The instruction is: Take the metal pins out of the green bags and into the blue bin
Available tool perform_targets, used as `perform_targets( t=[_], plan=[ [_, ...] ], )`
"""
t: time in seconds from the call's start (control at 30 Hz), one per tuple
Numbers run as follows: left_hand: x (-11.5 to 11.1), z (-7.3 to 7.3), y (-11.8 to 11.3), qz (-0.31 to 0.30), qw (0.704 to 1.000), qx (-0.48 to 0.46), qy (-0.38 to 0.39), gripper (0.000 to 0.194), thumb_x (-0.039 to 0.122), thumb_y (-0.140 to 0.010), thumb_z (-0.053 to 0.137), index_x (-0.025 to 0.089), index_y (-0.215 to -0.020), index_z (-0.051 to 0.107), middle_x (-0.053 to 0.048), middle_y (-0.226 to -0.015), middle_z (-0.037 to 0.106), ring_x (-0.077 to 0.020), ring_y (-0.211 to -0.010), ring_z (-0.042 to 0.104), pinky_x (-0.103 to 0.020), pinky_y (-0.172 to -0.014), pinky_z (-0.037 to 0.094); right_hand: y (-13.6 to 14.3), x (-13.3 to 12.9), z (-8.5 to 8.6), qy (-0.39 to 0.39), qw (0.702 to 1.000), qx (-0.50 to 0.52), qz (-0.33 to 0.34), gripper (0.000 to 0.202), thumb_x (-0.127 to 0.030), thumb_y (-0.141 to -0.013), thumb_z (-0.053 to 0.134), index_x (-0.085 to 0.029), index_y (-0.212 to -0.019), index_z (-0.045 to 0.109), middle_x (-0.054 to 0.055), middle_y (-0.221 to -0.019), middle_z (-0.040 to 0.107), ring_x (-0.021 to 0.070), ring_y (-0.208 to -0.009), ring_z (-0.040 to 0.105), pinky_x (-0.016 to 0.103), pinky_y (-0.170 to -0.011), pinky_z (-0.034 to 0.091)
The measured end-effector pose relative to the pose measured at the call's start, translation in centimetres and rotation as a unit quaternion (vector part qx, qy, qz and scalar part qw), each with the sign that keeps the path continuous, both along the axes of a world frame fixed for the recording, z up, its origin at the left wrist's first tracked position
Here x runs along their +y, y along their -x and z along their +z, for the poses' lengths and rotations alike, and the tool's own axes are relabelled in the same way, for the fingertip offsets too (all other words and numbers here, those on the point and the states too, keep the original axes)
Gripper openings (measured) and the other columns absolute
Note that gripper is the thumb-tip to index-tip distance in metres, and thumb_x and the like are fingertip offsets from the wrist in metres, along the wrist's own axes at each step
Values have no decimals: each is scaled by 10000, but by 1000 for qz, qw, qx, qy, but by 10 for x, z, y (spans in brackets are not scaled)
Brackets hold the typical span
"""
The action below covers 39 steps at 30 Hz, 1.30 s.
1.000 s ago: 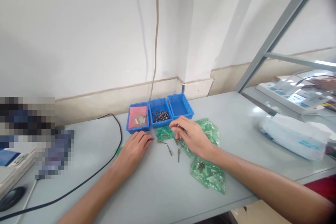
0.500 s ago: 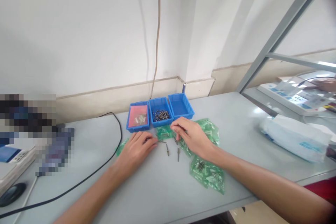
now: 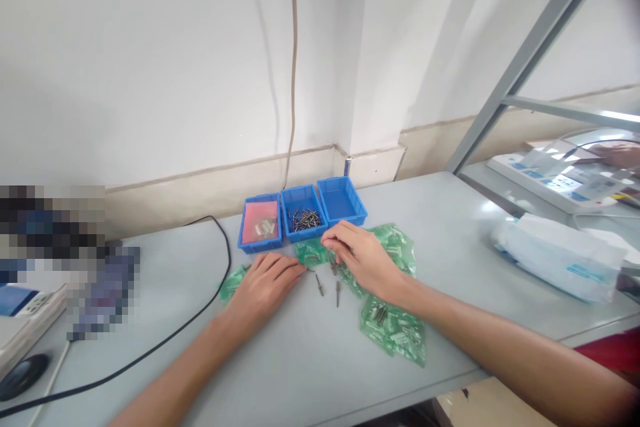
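Observation:
My left hand (image 3: 270, 281) is low over the table, its fingers together around a thin metal piece whose tip pokes out at the fingertips. My right hand (image 3: 363, 257) is pinched just in front of the blue bins; what its fingertips hold is too small to make out. Between the hands lie two small metal pins, one (image 3: 319, 285) slanted and one (image 3: 338, 293) upright in the view. Green plastic bags with metal parts (image 3: 393, 328) spread beside and beneath my right hand. Another green bag (image 3: 231, 285) shows partly behind my left hand.
Three blue bins stand near the wall: one with a pink bag (image 3: 261, 221), one with metal pins (image 3: 306, 219), one empty (image 3: 342, 201). A black cable (image 3: 229, 240) curves at left. A white package (image 3: 560, 259) lies at right. Another person's hand shows at far right.
My left hand has moved slightly right, and its fingers have drawn closer together over the thin metal piece. My right hand keeps nearly the same pose. The whole view has shifted slightly.

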<state>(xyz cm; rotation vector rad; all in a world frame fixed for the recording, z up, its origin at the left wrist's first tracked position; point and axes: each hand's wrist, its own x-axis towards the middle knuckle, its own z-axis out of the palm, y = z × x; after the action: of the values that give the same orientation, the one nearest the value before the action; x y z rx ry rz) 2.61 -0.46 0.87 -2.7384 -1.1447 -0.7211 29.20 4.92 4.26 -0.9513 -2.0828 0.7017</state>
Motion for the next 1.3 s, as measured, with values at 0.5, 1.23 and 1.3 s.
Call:
perform_targets(
  t=[0.5,1.23,1.3],
  plan=[
    [1,0,-2,-20,1000,-10,-7,177,177,-1109,532,196,-1241,648,-75,-1172,744,-246,-1064,616,-406,-927,453,0,2,-3,-22,1000,-11,4,204,-212,-1107,506,-227,-971,657,27,-938,649,190,-863,605,319,-813,471],
    [-3,27,23,44,997,20,65,189,122,-974,517,205,-1107,623,-61,-974,655,-243,-924,582,-384,-842,484,-1,0,1,-13,1000,-17,1,203,-196,-1104,497,-236,-987,659,20,-952,639,184,-852,604,304,-789,455],
    [-2,25,24,60,996,20,62,194,159,-983,538,209,-1154,615,-78,-1058,658,-256,-968,593,-401,-874,487,-1,0,2,-11,1000,-16,-2,197,-201,-1101,503,-235,-982,657,21,-949,645,185,-851,606,303,-786,453]
  ],
)
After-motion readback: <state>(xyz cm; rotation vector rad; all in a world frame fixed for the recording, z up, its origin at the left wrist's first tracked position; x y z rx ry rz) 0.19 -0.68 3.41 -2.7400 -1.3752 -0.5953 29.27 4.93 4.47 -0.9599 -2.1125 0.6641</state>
